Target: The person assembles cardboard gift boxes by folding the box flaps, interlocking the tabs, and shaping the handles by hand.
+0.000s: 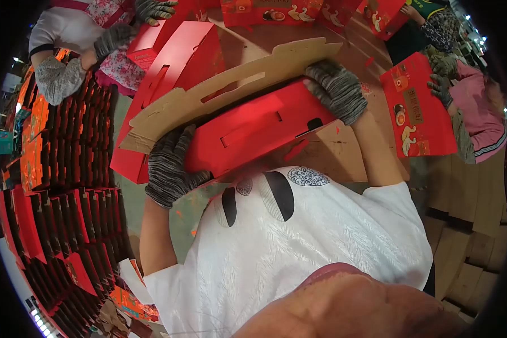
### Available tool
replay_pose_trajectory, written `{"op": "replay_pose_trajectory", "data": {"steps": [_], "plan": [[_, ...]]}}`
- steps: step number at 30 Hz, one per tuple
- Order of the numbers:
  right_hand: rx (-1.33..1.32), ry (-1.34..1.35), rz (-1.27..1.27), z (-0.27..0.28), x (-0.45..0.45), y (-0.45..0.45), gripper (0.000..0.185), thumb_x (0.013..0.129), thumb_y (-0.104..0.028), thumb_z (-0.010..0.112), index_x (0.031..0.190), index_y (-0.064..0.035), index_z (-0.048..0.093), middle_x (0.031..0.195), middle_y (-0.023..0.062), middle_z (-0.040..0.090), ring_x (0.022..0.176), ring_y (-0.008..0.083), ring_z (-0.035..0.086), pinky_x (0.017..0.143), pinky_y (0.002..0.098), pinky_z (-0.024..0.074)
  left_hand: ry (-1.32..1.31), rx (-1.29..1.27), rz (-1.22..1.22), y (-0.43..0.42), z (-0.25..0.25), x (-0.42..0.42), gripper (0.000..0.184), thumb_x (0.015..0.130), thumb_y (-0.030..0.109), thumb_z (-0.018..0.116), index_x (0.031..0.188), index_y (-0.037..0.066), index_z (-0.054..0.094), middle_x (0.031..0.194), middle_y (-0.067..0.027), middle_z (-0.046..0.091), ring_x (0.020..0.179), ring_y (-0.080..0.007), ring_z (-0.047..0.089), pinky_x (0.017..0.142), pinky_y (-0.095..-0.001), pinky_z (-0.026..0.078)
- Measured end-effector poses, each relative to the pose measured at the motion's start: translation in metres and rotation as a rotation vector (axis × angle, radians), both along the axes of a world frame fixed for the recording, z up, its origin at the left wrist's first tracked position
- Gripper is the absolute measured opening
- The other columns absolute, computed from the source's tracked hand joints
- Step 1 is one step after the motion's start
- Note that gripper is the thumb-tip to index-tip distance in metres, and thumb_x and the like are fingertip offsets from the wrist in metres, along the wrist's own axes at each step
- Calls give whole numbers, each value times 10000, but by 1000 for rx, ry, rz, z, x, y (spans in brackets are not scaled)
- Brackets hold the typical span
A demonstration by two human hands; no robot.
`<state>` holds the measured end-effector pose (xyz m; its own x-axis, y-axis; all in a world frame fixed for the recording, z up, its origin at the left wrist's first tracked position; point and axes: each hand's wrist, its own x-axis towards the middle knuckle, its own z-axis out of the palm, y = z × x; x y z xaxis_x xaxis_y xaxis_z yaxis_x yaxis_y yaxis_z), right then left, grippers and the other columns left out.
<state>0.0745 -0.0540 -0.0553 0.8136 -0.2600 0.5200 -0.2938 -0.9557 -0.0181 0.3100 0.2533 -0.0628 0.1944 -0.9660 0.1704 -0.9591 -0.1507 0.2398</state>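
A red cardboard gift box (242,138) lies aslant in front of my chest, with two slots in its red panel. Its long flap (208,93) stands raised along the far side, showing brown cardboard and a cut-out handle hole. My left hand (174,166), in a grey striped knit glove, grips the box's near left end, fingers bent over the edge. At the other end my right hand (338,93), gloved alike, is closed around the far right corner, its fingers against the flap. The thumbs and undersides are partly hidden.
Another red box (183,56) stands just beyond mine on the brown table (343,149). Stacks of folded red cartons (67,242) fill the left side. At right a co-worker's gloved hand (442,90) holds a printed red box (417,110). Another co-worker's gloved hands (115,42) are at upper left.
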Motion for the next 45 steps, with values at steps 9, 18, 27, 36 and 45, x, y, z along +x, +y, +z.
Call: {"op": "replay_pose_trajectory", "data": {"steps": [9, 18, 27, 36, 45], "plan": [[42, 239, -63, -25, 9, -10, 274, 870, -294, 533, 986, -60, 617, 1027, 148, 613, 981, 304, 570, 849, 406, 467, -73, 211, 73, -9, 15, -7, 977, 524, 499, 771, 1341, 90, 427, 1267, -208, 492, 1172, -369, 462, 1017, -489, 322], [72, 114, -6, -29, 8, -14, 226, 883, -264, 529, 939, -63, 615, 951, 146, 612, 892, 316, 586, 791, 422, 471, -68, -421, 127, 26, 4, -30, 525, 574, 273, 819, 1016, 66, 626, 1060, -130, 589, 1005, -335, 545, 901, -437, 427], [34, -201, 37, -29, 1, -8, 230, 791, -135, 677, 1007, -76, 624, 970, 111, 637, 910, 300, 608, 815, 393, 484, 482, -736, 643, 31, -35, -30, 677, 743, 44, 719, 1324, 39, 372, 1177, -127, 511, 1088, -228, 507, 937, -347, 421], [-11, -148, 199, 61, 64, 58, 503, 716, -166, 737, 1178, -77, 560, 1137, 125, 581, 1093, 286, 520, 978, 419, 380, 373, -697, 494, 32, -44, -15, 663, 718, 53, 715, 1292, 0, 387, 1147, -143, 497, 1027, -254, 530, 906, -354, 431], [78, 365, -17, 7, -13, 138, 687, 677, -324, 697, 1299, -123, 487, 1302, 58, 508, 1196, 236, 461, 1039, 436, 303, 212, -853, 26, 44, -51, -4, 497, 652, 135, 755, 1095, 40, 549, 1008, -117, 552, 961, -293, 548, 937, -443, 396]]}}
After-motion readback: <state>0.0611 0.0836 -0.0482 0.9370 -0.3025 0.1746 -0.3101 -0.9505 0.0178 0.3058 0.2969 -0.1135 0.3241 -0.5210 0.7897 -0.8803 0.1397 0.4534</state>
